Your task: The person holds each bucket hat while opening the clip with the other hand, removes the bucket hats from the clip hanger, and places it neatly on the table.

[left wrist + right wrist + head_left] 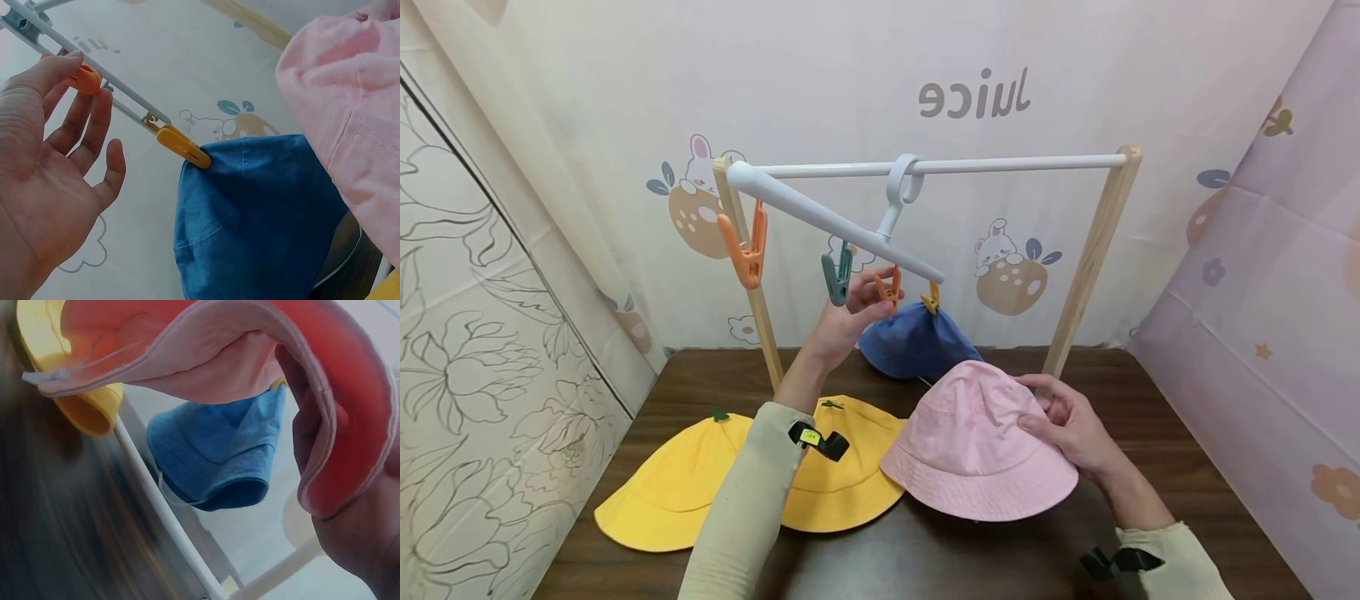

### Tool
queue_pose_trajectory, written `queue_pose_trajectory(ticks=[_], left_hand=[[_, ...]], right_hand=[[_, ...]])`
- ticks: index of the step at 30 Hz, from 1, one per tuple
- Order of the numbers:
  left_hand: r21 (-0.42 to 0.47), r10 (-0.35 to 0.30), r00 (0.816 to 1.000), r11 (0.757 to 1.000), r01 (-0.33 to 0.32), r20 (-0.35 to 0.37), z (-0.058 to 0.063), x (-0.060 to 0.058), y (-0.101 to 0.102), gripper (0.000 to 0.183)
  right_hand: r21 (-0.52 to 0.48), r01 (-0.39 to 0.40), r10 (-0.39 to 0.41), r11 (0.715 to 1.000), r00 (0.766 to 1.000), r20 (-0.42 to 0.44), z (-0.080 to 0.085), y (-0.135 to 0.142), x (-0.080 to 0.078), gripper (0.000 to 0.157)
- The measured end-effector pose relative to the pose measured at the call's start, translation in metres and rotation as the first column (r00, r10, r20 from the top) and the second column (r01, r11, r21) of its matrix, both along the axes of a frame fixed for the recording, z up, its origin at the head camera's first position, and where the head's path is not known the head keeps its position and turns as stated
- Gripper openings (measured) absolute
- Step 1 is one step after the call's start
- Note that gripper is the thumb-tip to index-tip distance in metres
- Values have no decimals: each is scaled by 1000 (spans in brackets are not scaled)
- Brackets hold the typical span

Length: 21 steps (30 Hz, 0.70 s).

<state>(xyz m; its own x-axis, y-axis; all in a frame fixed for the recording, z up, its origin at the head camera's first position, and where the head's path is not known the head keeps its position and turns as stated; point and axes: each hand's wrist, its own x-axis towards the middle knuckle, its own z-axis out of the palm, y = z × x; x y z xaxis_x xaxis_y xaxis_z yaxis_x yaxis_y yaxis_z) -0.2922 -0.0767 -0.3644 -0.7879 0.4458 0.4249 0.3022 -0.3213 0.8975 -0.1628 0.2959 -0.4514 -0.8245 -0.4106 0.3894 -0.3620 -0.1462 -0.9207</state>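
My left hand (850,312) pinches an orange clothespin (889,287) that hangs under the tilted white hanger (827,218). In the left wrist view the thumb and fingertips are on that clothespin (84,76). With my right hand (1071,421) I grip the edge of a pink bucket hat (977,442), held up in front of the rack. The right wrist view shows its brim (350,406) from below, folded around the fingers. Behind it, a blue hat (917,342) hangs from a yellow clothespin (931,297) at the hanger's far end.
Two yellow hats (673,492) lie on the dark wooden table (880,562), left and centre. The hanger hooks over the white rod (1015,164) of a wooden-legged rack. Nearer along the hanger hang a green clothespin (838,275) and another orange one. Printed curtains stand behind.
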Motion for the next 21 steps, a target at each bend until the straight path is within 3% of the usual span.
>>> queue_pose_trajectory(ticks=[7,15,21], left_hand=[[1,-15,1000,1000,15,2,0,1,0,77],[-21,-14,1000,1000,14,-20,2,2,1,65],[-21,-23,999,1000,22,-30,1,2,2,65]], right_hand=[[101,67,-68,993,998,9,2,11,-3,65],[204,80,-82,976,997,0,-1,20,-8,58],[361,140,-129,922,990,-56,-3,24,-10,52]])
